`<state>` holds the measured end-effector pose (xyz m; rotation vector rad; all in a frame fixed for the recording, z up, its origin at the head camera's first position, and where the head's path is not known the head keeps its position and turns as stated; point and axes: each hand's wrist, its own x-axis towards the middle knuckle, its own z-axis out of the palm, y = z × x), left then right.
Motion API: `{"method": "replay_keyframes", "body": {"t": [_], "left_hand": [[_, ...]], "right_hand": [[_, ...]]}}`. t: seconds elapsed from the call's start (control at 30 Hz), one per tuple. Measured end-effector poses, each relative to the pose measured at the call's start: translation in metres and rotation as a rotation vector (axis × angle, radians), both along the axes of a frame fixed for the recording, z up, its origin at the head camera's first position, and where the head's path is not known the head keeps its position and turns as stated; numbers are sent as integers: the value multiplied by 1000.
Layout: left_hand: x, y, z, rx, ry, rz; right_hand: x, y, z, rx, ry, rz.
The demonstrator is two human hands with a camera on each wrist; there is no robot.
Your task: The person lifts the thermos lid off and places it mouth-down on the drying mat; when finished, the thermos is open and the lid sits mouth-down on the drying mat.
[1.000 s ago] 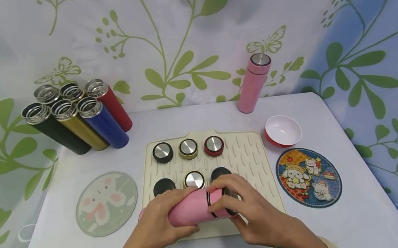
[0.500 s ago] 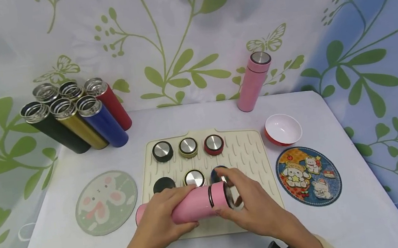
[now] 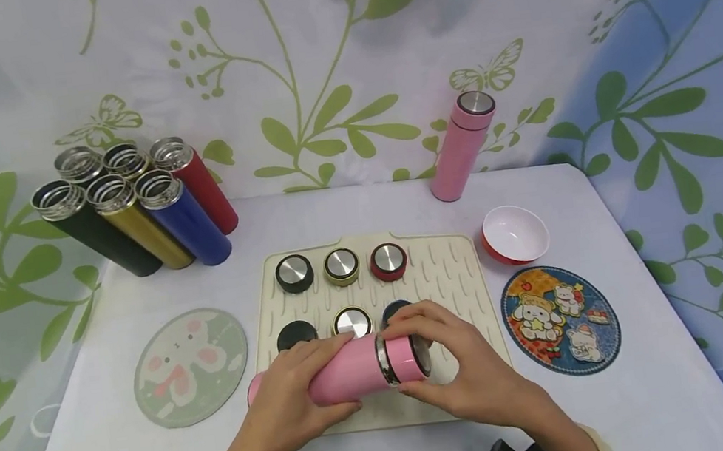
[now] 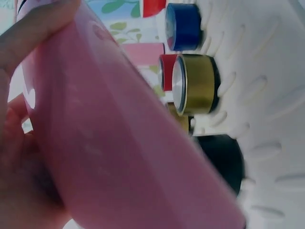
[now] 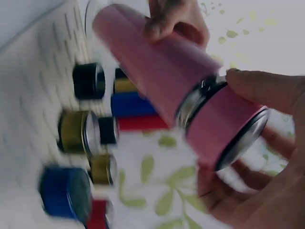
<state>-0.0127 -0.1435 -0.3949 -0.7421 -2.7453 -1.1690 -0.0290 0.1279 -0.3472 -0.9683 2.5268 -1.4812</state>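
A pink thermos bottle [image 3: 345,372] lies almost sideways above the cream mat [image 3: 454,274]. My left hand [image 3: 287,394] grips its body, thumb on the near side. At its right end, my right hand [image 3: 467,358] holds the pink lid [image 5: 224,126] between thumb and fingers. A silver band [image 5: 195,105] of the bottle's neck shows between lid and body in the right wrist view. Behind the bottle, several lids stand on the mat, among them a gold lid [image 3: 352,322], a red lid [image 3: 389,261] and a blue lid [image 4: 183,27].
Several lidless bottles, including a blue bottle [image 3: 183,220] and a red bottle [image 3: 196,181], stand at the back left. A lidded pink bottle [image 3: 463,147] stands at the back right, near a red-and-white bowl [image 3: 514,234]. Round coasters flank the mat: a green coaster [image 3: 190,368] and a blue coaster [image 3: 560,320].
My right fingers have shifted their hold around the pink lid. The gap between lid and bottle body has widened, baring more silver neck. My left hand keeps its grip.
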Motion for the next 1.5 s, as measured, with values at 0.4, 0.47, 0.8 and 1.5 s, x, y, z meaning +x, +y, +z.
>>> {"method": "replay_keyframes", "body": {"t": [0.4,0.47,0.8,1.5], "left_hand": [[11,-22,-1,127,-87,127],[11,-25,-1,163,-78,139],[11,-28,1,266,2,264],[9,-31,2,303,33,279]], "right_hand": [[-24,18,-11,92,123,-164],[-33,21,-18,109,141,-202],[-86,46,-51,199,191,-307],[-136,52,-103,391,65,-411]]}}
